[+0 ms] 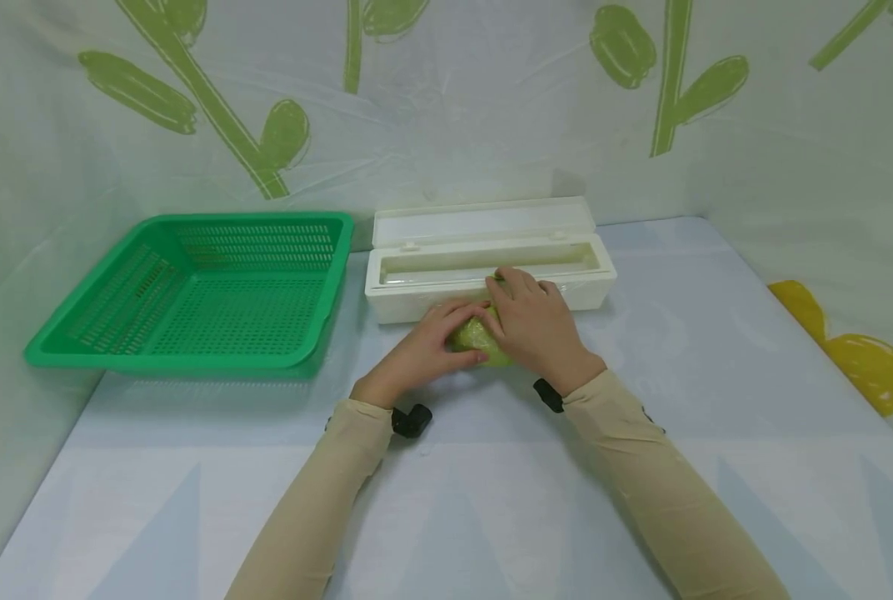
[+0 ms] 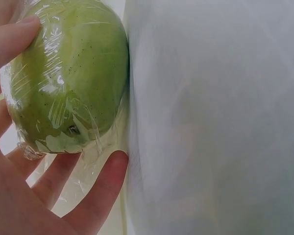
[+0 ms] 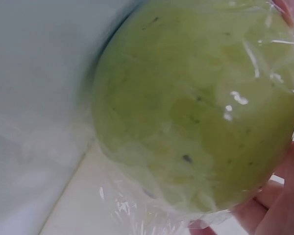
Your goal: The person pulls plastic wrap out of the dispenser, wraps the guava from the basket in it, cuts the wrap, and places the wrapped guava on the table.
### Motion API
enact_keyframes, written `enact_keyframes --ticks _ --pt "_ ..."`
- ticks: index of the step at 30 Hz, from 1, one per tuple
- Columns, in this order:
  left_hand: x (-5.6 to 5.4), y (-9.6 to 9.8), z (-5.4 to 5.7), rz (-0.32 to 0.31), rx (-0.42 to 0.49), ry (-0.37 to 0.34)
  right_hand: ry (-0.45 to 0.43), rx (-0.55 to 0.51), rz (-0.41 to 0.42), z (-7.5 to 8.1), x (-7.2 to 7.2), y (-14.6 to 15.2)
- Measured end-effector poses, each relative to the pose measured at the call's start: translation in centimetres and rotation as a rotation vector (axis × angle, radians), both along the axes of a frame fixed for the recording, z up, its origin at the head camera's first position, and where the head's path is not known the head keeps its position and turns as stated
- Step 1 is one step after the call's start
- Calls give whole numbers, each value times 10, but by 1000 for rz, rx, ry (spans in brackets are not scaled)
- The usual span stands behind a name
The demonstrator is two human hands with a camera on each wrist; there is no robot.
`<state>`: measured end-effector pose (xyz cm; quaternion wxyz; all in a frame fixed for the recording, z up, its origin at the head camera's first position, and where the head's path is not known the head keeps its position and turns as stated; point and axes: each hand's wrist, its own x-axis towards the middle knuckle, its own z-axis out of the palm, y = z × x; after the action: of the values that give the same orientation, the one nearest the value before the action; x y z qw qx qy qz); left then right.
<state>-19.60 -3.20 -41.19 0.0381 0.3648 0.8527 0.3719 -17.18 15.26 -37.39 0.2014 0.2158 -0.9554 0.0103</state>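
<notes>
A green mango [image 1: 478,340] with dark specks sits on the table against the front of a long white cling film box [image 1: 397,308]. Clear cling film [image 2: 54,73] covers the fruit, wrinkled and shiny, with loose film [image 3: 122,205] trailing from its side. My left hand [image 1: 420,352] holds the mango from the left, thumb on the near side and fingers spread around its end. From the right, my right hand [image 1: 538,325] grips it, fingers over the top and far side. Its fingertips overlap the box's front edge in the head view.
The box's lid [image 1: 484,223] stands raised at the back, showing the long slot. To the left is a green plastic basket [image 1: 192,362] with perforated walls and nothing in it. A white sheet with printed green leaves hangs behind the table [image 1: 461,500].
</notes>
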Motion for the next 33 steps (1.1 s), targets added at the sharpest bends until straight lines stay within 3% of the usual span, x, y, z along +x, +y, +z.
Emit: enact_keyframes --ticks 11,24,33 --pt "-1 2 -1 5 -4 25 -6 17 -46 1 -2 1" --pt "-2 1 -1 6 -15 31 99 36 -49 2 -2 2" --pt "-2 1 0 14 -20 20 52 41 -113 6 -3 2"
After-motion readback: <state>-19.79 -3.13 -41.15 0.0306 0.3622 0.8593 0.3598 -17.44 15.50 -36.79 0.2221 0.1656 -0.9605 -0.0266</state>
